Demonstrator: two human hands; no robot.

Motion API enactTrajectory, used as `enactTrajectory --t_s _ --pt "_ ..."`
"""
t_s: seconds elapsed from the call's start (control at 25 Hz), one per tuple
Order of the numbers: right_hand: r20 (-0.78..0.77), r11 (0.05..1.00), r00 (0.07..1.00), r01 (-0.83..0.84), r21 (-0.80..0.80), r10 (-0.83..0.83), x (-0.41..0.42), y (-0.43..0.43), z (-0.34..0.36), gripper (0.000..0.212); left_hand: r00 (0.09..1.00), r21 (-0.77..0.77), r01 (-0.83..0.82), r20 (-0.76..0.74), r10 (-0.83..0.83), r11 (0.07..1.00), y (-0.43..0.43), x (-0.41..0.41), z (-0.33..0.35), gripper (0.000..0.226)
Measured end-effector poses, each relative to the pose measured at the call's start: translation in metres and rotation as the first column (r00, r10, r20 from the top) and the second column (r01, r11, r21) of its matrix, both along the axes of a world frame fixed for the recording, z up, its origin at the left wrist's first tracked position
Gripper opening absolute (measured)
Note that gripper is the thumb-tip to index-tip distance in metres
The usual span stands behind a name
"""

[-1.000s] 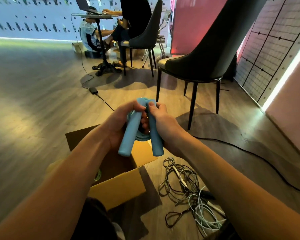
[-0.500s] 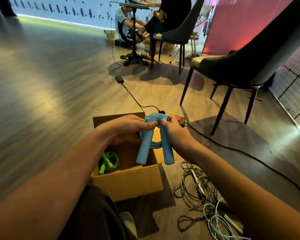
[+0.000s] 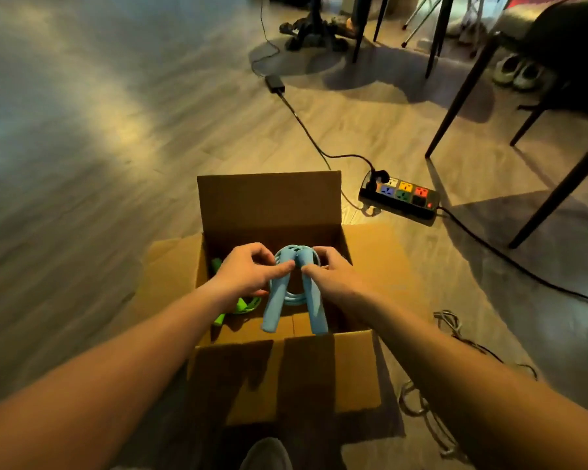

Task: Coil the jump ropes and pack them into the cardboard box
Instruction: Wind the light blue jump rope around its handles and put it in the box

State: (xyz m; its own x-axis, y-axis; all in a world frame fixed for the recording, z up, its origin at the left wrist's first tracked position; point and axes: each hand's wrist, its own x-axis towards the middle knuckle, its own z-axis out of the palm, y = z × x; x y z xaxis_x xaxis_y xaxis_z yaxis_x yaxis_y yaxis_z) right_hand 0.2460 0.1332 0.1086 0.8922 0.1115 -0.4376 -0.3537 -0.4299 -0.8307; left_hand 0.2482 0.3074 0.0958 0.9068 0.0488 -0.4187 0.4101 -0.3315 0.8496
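Observation:
A coiled blue jump rope [image 3: 294,293] hangs inside the open cardboard box [image 3: 269,205], its two handles pointing toward me. My left hand [image 3: 248,273] pinches the top of the left handle and coil. My right hand [image 3: 333,276] pinches the top of the right handle. A green jump rope [image 3: 240,308] lies coiled on the box floor at the left, partly hidden under my left hand.
A tangle of pale ropes [image 3: 428,401] lies on the wooden floor right of the box. A black power strip [image 3: 401,196] with coloured sockets and its cable sit behind the box at right. Dark chair legs [image 3: 455,100] stand at back right.
Both hands have lowered the blue rope from above the box into its opening. The view has tilted down toward the box.

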Motion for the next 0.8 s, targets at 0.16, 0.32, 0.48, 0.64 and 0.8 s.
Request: enactTrajectory --t_s 0.16,0.32,0.48,0.64,0.8 --pt "-0.121 1.000 0.992 -0.026 -0.001 0.026 0.050 0.017 -0.084 0.057 0.983 -0.029 -0.110 -0.151 0.104 0.994 0.009 0.040 -0.076 0.032" --pt "-0.227 0.998 0.973 0.042 0.042 -0.032 0.088 0.035 -0.147 0.062 0.967 0.035 -0.128 -0.218 0.133 0.991 0.019 0.075 -0.131 0.033" --pt "-0.175 0.982 0.983 0.015 -0.188 -0.049 0.109 0.044 -0.176 0.061 0.974 0.238 -0.083 -0.188 0.130 0.968 0.015 0.098 -0.168 0.028" --pt "-0.176 0.861 0.982 -0.145 -0.488 0.065 0.115 0.041 -0.180 0.052 0.989 0.633 0.141 -0.122 -0.081 0.761 0.020 0.104 -0.168 0.033" --pt "-0.110 0.845 0.981 -0.192 -0.500 0.158 0.106 0.031 -0.163 0.051 0.988 0.632 0.152 -0.081 -0.130 0.759 0.022 0.096 -0.153 0.027"
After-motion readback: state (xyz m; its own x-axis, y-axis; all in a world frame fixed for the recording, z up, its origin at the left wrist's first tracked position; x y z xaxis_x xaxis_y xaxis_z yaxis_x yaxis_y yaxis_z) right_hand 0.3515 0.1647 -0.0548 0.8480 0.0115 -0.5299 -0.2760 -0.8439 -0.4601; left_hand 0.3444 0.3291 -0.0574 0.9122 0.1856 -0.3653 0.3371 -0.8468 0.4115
